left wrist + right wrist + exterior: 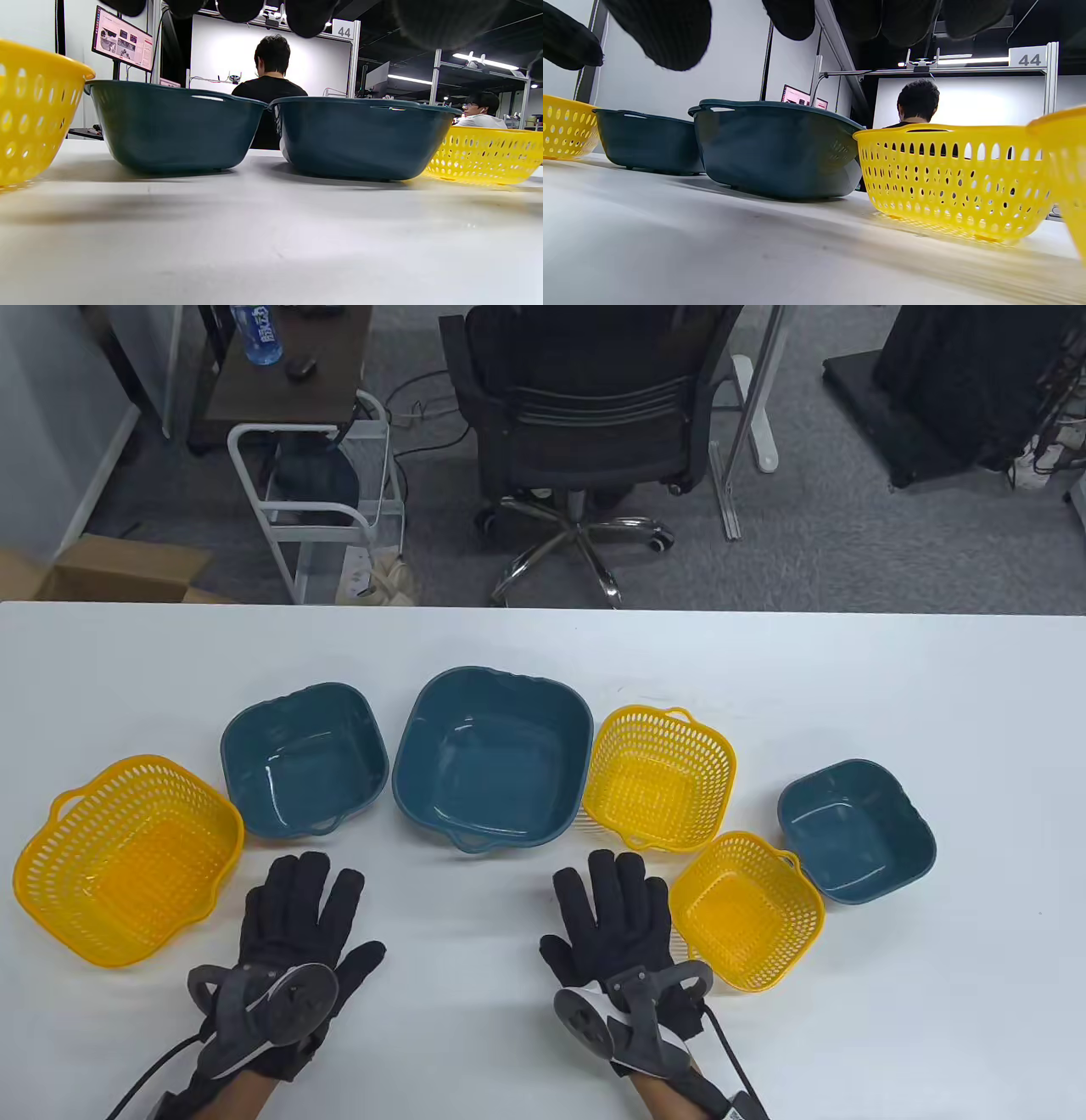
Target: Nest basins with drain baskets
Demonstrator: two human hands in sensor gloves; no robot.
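Bkgd frame sign (1029, 59) "44"; blue-label bottle (256, 332), txt unreadable.

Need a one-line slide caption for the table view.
Both gloved hands, left hand and right hand, rest flat on the white table before three teal basins and three yellow drain baskets, none nested.

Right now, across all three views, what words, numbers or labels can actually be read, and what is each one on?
"44": white number plate at the top of the metal frame behind the table, seen again in the right wrist view.
Blue bottle label on the side table: white characters, too small to read.
Monitor on the left: page showing, text too small to read.
Basins and baskets: no markings visible.
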